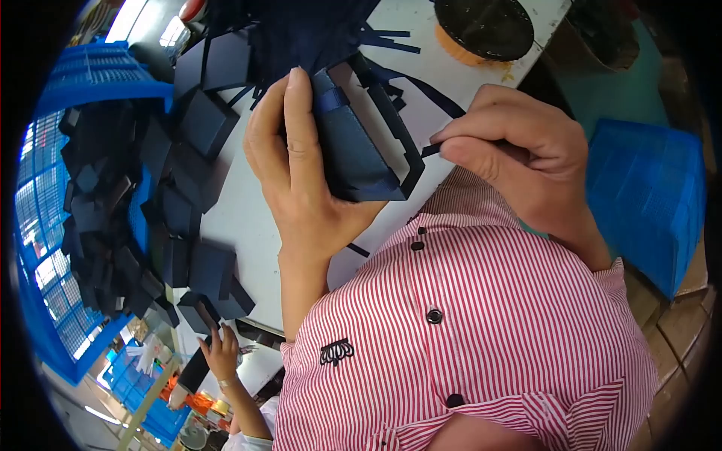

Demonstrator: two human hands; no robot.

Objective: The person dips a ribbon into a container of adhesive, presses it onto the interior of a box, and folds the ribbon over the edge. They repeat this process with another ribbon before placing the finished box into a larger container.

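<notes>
One dark-blue cardboard box [350,143], upper centre, gripped by the left hand [302,169]; walls formed, notched edging [389,114] seemingly unfinished. One narrow black strip [431,151], pinched by the right hand [538,154], beside the box's lower-right corner.

White tbl [259,263] had dk boxes [208,124] along its L side, a heap of dk blue strips [301,30] up top, loose strips [391,42] beside it, & a rd orange tub [456,46] w/ dk contents nr the R edge.
</notes>
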